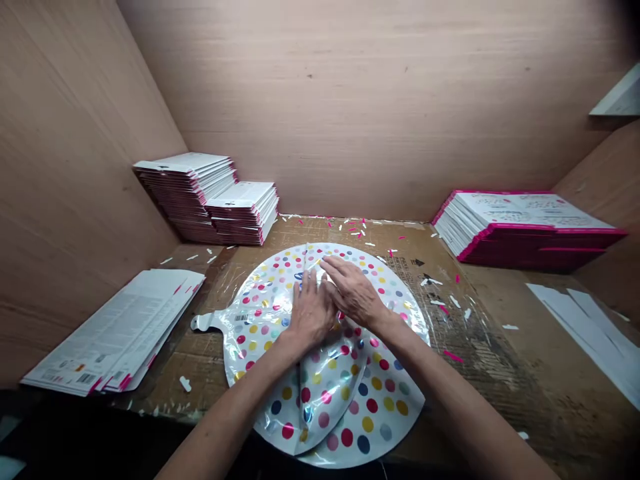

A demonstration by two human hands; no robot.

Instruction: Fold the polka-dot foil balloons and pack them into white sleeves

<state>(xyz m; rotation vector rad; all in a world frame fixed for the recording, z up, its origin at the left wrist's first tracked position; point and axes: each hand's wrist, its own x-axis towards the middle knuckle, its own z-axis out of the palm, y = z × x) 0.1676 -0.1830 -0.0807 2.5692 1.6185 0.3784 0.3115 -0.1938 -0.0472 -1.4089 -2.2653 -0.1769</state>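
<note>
A round white foil balloon (367,423) with coloured dots lies flat in front of me, its tail (207,321) pointing left. Part of its shiny film is folded over in a flap (325,393) across the middle. My left hand (313,310) rests on the flap, fingers stretched out and pointing away. Beside it, touching or nearly so, my right hand (353,290) lies slanted over the film with its fingers extended to the upper left. What is under the palms is hidden.
Cardboard (493,373) covers the worktop, scattered with white and pink paper scraps. Stacked printed card envelopes (187,197) stand at back left, with another stack (525,230) at right. More printed cards (125,327) lie left; white sheets (585,333) lie right. Wooden panels (350,113) enclose the area.
</note>
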